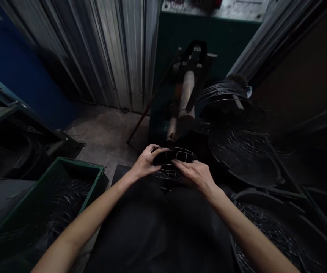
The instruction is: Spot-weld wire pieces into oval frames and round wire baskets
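Note:
A round wire basket-like frame point(176, 151) with thin ribs is held between my two hands, in front of the machine. My left hand point(148, 162) grips its left side, fingers over the rim and thumb lower down. On the right side, my right hand point(194, 172) is closed on the frame, its fingers reaching over the near part. Just beyond the frame are the machine's pale cylindrical arms point(187, 94). Below it lies a dark sheet or apron point(163, 227).
A green crate point(95, 182) with thin metal pieces stands at the left, near another dark crate point(38, 113). At the right are a wire coil point(223, 91) and round containers point(266, 193) of metal pieces. A rod point(140, 119) leans beside the green machine point(169, 34).

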Motion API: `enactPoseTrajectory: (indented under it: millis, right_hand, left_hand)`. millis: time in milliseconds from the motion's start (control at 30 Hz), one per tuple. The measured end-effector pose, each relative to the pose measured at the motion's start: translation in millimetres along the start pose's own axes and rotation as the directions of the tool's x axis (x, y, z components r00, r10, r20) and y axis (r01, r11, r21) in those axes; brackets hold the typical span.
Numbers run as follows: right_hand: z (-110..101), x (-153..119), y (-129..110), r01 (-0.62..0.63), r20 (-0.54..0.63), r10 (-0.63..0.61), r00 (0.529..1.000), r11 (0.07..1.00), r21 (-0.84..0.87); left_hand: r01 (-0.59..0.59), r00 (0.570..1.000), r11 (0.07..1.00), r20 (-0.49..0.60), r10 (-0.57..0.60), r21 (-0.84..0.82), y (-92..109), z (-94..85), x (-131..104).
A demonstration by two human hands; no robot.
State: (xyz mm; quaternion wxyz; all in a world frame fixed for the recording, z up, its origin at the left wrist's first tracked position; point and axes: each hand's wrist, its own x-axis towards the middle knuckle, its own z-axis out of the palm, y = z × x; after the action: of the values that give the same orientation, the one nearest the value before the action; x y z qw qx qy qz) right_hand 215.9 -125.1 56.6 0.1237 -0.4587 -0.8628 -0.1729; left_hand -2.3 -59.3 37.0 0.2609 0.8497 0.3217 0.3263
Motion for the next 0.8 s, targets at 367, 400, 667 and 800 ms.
enactPoseTrajectory:
  millis: [367,400,667,800]
  right_hand:
    - [-3.9,17.8,10.3,-0.026,-0.09,0.032,0.995,0.997,0.067]
    - [-3.8,18.2,11.1,-0.025,-0.09,0.031,0.995,0.997,0.068]
    - [-1.0,18.3,9.3,0.0,-0.145,0.003,0.989,1.0,0.019]
    - [0.4,17.1,9.0,0.003,-0.138,-0.008,0.99,0.999,-0.035]
  left_hand:
    - [-0.004,1.0,1.0,-0.03,0.003,-0.03,-12.3,4.9,1.8]
    - [-0.007,0.999,0.999,-0.036,0.005,-0.031,-13.5,5.7,1.9]
    - [0.01,0.998,1.0,-0.054,-0.011,-0.011,-16.2,9.4,3.4]
    - [0.031,0.997,0.999,-0.065,-0.031,0.013,-14.3,11.4,3.1]
